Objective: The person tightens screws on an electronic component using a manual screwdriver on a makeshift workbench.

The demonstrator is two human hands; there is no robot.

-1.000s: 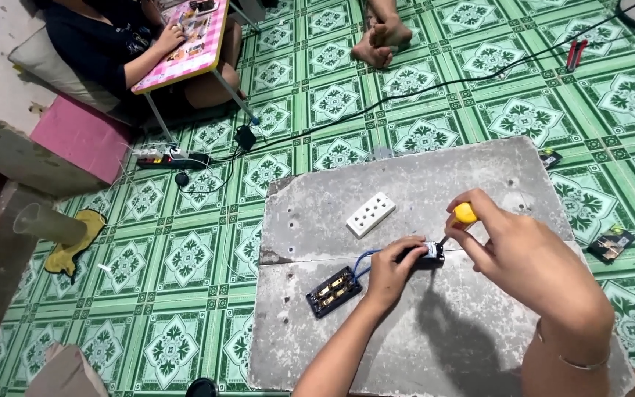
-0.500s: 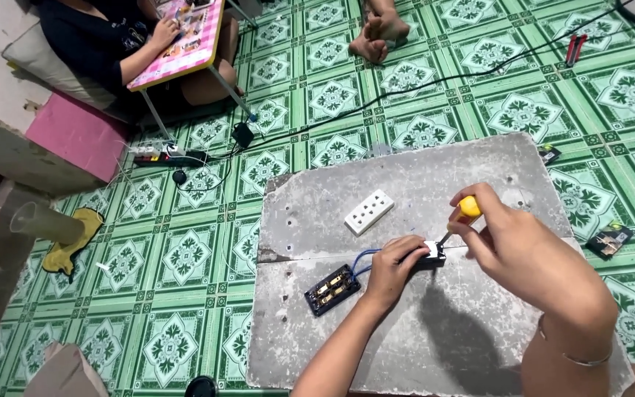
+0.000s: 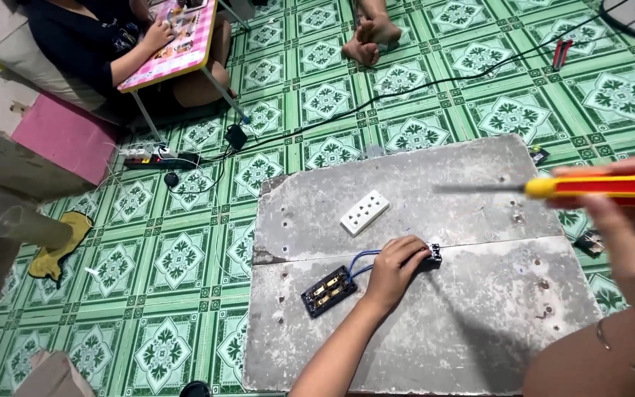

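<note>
With the left hand point(image 3: 395, 268), pins a small black part point(image 3: 433, 254) to the grey slab point(image 3: 442, 331), fingers curled and pressed together over it, near the slab's middle seam. Feeds from that part two blue wires point(image 3: 361, 259) down to a black socket back point(image 3: 328, 290) lying face up just beside the wrist. Leaves a white socket cover point(image 3: 364, 212) loose above, apart from both.

With the right hand point(image 3: 630, 242), grips a yellow and red screwdriver point(image 3: 589, 187), fingers closed round the handle, held level and well off the slab, blade pointing left and nowhere near the part.

Looks like a pause in the screw work on that small part: held steady, tool away. Calls, for any return of the tip, for a slow aim at a very small target half hidden under the fingers.

Rests the slab straight on green patterned floor tiles point(image 3: 178, 257). Shows, farther out, a power strip point(image 3: 148, 156) with a black cable, red pliers point(image 3: 561, 53), a yellow cloth point(image 3: 56, 246) and a pink cushion point(image 3: 64, 136). Shows also another person's hand point(image 3: 159, 33) on a small pink table point(image 3: 178, 40), and bare feet point(image 3: 365, 40) at the top.
</note>
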